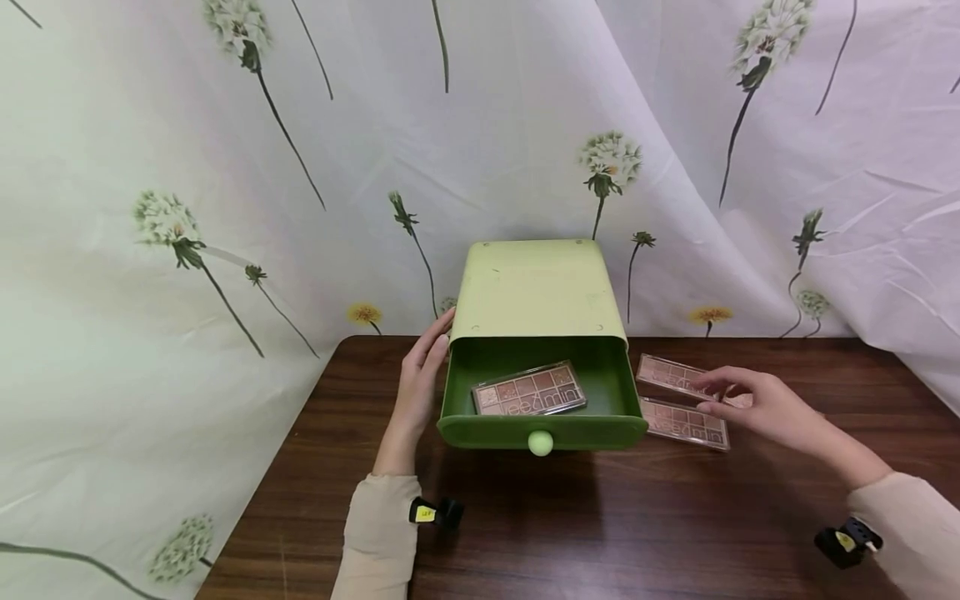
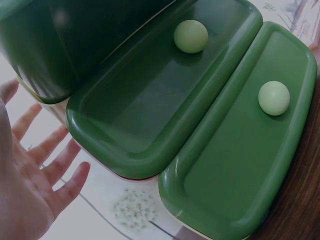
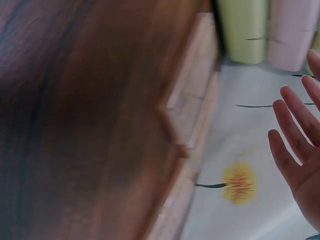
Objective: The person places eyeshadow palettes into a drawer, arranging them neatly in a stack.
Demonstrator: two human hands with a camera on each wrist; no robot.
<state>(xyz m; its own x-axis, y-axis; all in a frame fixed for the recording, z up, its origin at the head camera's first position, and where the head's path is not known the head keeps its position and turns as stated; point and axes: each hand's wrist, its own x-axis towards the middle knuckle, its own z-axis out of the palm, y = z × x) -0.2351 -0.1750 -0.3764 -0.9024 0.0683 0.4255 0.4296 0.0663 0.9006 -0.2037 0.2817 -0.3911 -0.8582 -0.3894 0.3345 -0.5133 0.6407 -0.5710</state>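
A small green drawer cabinet [image 1: 536,287] stands on the table with its top drawer [image 1: 491,432] pulled out. One eyeshadow palette [image 1: 528,392] lies at a slant inside that drawer. My left hand [image 1: 420,379] is at the cabinet's left side, fingers extended; the left wrist view shows this hand [image 2: 42,175] spread beside the drawer fronts. To the right of the cabinet, a back palette [image 1: 667,372] and a front palette [image 1: 686,423] lie on the table. My right hand [image 1: 772,412] hovers at their right ends, fingers loosely bent; whether the fingertips touch is unclear. Nothing shows in its grasp in the right wrist view [image 3: 305,145].
Two lower drawers, a middle one [image 2: 150,110] and a bottom one [image 2: 235,165], are pushed in, each with a round pale knob. A dandelion-print cloth [image 1: 300,167] hangs behind the dark wooden table [image 1: 525,533]. A pale piece [image 1: 741,401] shows partly beneath my right hand.
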